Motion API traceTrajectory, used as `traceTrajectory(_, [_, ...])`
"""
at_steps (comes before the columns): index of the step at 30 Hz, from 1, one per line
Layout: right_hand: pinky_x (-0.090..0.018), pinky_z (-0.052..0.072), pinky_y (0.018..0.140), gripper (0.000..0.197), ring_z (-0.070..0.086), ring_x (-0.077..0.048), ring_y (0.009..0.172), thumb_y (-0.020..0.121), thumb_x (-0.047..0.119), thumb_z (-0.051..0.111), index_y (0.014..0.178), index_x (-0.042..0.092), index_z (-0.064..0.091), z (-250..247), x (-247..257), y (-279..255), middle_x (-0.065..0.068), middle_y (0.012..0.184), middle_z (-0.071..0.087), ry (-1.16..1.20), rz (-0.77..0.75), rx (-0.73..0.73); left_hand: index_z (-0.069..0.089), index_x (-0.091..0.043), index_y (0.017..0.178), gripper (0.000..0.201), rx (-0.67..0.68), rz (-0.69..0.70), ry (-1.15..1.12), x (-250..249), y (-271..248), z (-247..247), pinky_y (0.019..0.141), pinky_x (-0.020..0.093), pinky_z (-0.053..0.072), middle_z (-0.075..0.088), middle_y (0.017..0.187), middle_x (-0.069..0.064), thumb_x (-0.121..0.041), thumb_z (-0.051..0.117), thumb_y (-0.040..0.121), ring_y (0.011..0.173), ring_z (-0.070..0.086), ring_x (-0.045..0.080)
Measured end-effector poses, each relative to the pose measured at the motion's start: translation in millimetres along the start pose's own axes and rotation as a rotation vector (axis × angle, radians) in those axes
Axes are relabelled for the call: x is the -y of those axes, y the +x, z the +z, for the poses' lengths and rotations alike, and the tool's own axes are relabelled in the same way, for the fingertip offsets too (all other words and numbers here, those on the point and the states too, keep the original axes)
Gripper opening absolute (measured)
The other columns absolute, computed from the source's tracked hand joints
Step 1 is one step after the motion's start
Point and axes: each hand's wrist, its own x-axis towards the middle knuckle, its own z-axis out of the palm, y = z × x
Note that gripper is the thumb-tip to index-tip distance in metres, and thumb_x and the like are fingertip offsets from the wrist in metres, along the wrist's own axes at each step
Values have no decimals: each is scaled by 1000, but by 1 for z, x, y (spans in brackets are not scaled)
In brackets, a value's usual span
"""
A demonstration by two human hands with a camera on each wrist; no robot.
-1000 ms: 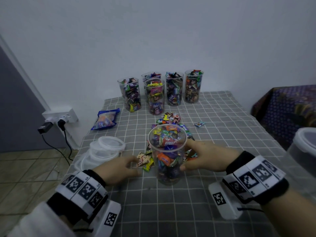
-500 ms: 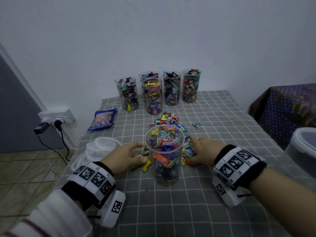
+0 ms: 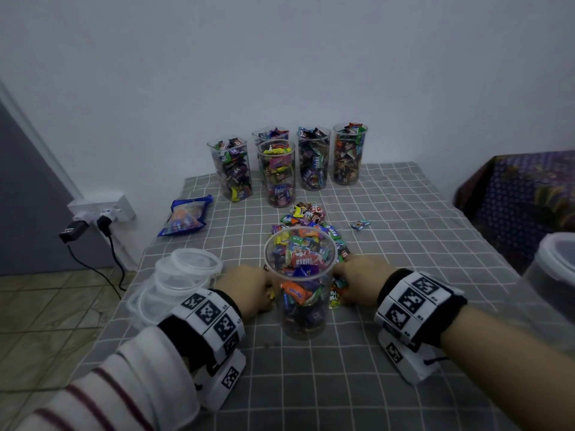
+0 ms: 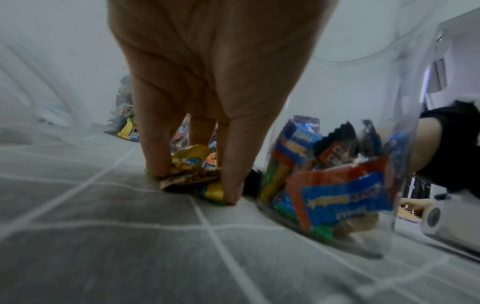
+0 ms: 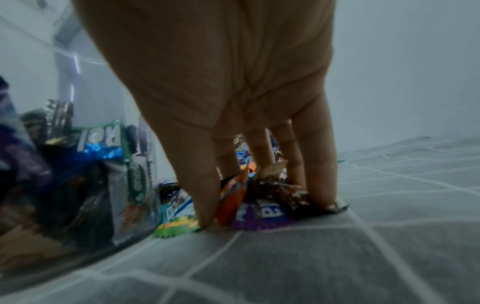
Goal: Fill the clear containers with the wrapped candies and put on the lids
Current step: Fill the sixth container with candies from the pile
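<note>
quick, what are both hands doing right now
Left hand: fingers pinching wrapped candies on the tablecloth.
Right hand: fingers closing round candies beside the container.

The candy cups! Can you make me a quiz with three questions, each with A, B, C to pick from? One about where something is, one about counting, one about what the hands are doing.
1. Where is the stack of clear lids?
A. left of the near cup
B. on top of the near cup
C. by the back wall

2. How many filled cups stand in the back group?
A. two
B. five
C. eight

3. What are both hands doing?
A. holding a lid
B. lifting the near cup
C. gathering candies off the cloth

Answers:
1. A: the lids sit near the table's left edge, beside the near cup.
2. B: five cups show near the wall.
3. C: the left hand and right hand each have fingertips down around loose candies on the cloth.
</note>
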Motion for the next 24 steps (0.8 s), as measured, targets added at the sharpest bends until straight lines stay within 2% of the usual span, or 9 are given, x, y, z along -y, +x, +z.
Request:
traceTrajectory(8, [-36, 46, 96, 41, 50, -24, 117, 91, 22, 54, 132, 23, 49, -1, -1, 4, -7, 130, 51, 16, -28, -8, 66, -16, 101, 16, -80, 7, 3, 1, 0, -3, 89, 34, 50, 67, 105, 6, -24, 56, 91, 99, 61, 22])
traceTrajectory(14, [-36, 47, 96, 34, 53, -24, 114, 91, 13, 51, 123, 21, 58, -1, -4, 3, -8, 124, 56, 105, -34, -75, 67, -19, 103, 17, -139, 27, -61, 7, 1, 0, 89, 31, 48, 67, 107, 2, -20, 55, 91, 101, 60, 18])
traceTrajectory(21, [-35, 46, 95, 33, 54, -23, 112, 90, 10, 47, 119, 20, 62, -2, -15, -6, -6, 122, 58, 195, -14, -156, 68, -26, 98, 17, -154, -3, -139, 12, 3, 1, 87, 30, 49, 69, 103, -3, -18, 56, 90, 97, 61, 16])
traceTrajectory(24, [-32, 45, 93, 30, 54, -22, 112, 91, 12, 49, 116, 18, 63, -3, -16, -11, -4, 122, 59, 243, -29, -186, 70, -22, 97, 16, -166, -24, -183, 13, 0, -2, 82, 26, 47, 69, 100, -3, -18, 57, 90, 95, 61, 15])
